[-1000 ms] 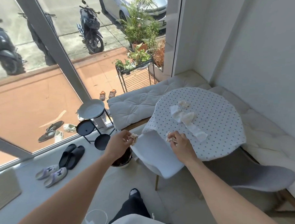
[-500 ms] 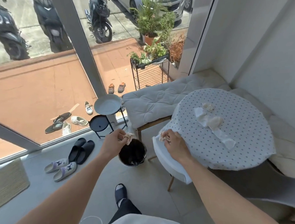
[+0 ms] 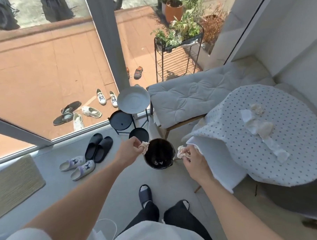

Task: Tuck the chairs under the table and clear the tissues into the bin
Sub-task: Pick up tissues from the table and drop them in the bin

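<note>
A small black bin stands on the floor between my hands, with a scrap of tissue at its bottom. My left hand grips a crumpled tissue right at the bin's left rim. My right hand holds another crumpled tissue just past the bin's right rim. Several more tissues lie on the round table with a dotted cloth. A white chair is pushed part way under the table's left side. A grey chair sits at the right, below the table.
A cushioned bench runs behind the table along the wall. Stacked round side tables stand just beyond the bin. Slippers and shoes lie on the floor to the left, near a woven mat. My slippered feet are below the bin.
Both hands have moved from the table edge to either side of the bin, each carrying its tissue. My view has tilted down and closer to the bin.
</note>
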